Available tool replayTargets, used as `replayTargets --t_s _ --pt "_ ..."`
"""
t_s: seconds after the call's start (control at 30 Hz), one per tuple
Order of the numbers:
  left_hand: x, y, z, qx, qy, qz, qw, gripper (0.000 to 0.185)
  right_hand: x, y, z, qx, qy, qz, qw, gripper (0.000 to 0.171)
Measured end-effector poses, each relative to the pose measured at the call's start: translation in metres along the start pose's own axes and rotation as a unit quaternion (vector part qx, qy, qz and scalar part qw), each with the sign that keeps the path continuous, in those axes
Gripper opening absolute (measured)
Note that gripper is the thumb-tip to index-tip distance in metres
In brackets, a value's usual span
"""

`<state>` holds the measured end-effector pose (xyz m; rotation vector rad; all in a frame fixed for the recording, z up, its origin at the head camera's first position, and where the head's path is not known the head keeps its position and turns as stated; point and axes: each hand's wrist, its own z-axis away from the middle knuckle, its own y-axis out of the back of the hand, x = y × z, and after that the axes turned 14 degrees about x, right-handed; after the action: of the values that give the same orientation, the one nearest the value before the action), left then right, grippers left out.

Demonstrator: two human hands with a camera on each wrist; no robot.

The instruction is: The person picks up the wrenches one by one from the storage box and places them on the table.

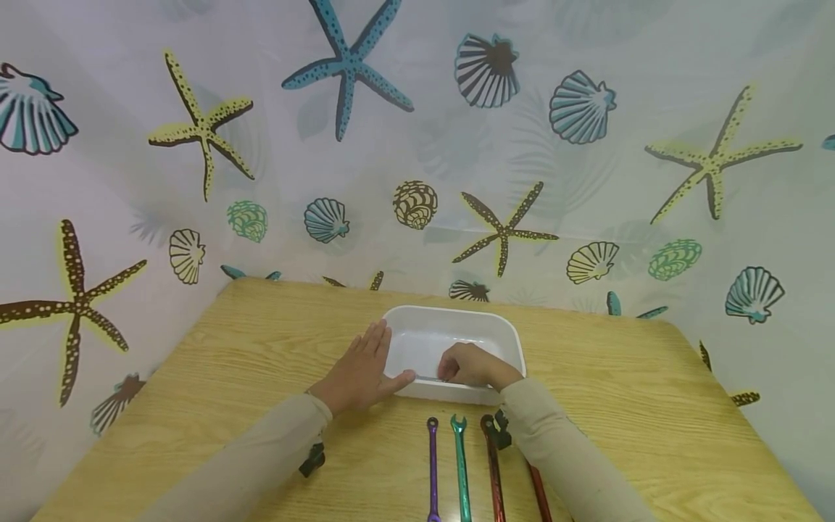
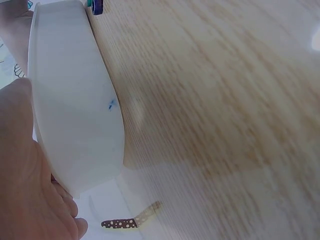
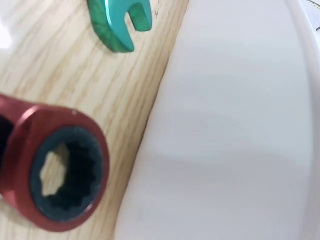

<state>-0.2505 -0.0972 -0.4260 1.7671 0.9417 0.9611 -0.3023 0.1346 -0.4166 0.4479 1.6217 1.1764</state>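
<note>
A white tray [image 1: 457, 392] with raised sides sits on the wooden table. My left hand [image 1: 361, 368] lies against its left end, fingers straight and together, thumb reaching over the near rim. In the left wrist view that hand [image 2: 25, 165] runs along the tray's wall [image 2: 75, 100]. My right hand [image 1: 471, 364] reaches down inside the tray, fingers curled, by the near wall. Its fingertips pinch a thin grey bar [image 1: 427, 378] that lies along this wall; the kind I cannot tell, as most of it is hidden. The right wrist view shows only the tray's outer wall [image 3: 225, 120] and wrenches.
In front of the tray, a purple wrench [image 1: 433, 464], a green wrench [image 1: 462, 464] and a red wrench [image 1: 494, 471] lie side by side. Another red tool [image 1: 540, 493] lies partly under my right sleeve [image 1: 567, 449]. A shell-and-starfish curtain [image 1: 404, 145] hangs behind the table.
</note>
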Motion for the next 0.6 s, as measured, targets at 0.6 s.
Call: replayTargets --t_s 0.6 --pt "-0.0004 -0.0019 -0.0001 -0.002 0.003 -0.007 1.0 0.096 0.0076 -0.0048 -0.0048 0.011 -0.037 -0.024 0.999 0.021"
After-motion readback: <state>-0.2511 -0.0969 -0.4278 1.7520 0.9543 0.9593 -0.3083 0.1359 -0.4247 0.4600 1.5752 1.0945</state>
